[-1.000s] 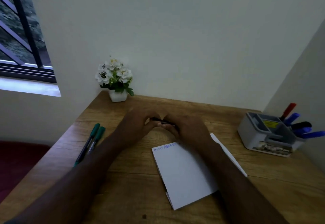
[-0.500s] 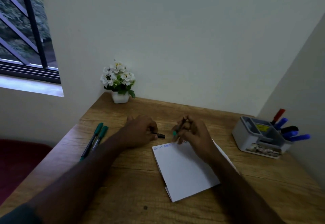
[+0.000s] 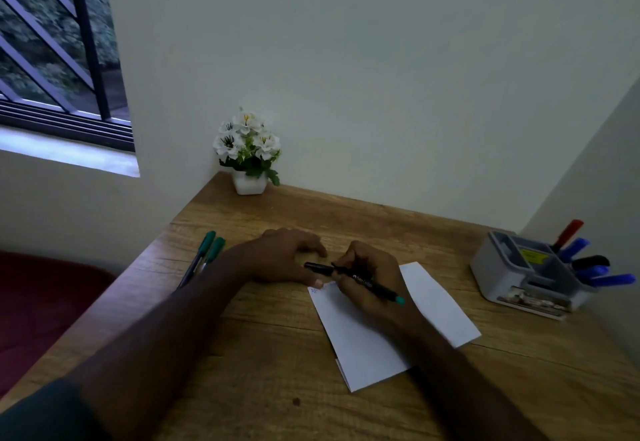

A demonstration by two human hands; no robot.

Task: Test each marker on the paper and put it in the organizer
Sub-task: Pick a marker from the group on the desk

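Marker [image 3: 370,284] now uncapped and turned in my right hand [image 3: 367,284], fingers curled round the barrel, tip down at the top of the paper [image 3: 398,329] — ready to test; half a second back it pointed up. Left hand [image 3: 284,257] grips the cap [image 3: 317,267], resting on the worktop [image 3: 277,354]

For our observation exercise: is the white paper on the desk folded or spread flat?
Folded. The paper shows a second layer edge offset at its near corner.

Dim room: wooden desk [image 3: 277,364] in a corner of pale walls [image 3: 363,77]; barred window [image 3: 52,59] at left.
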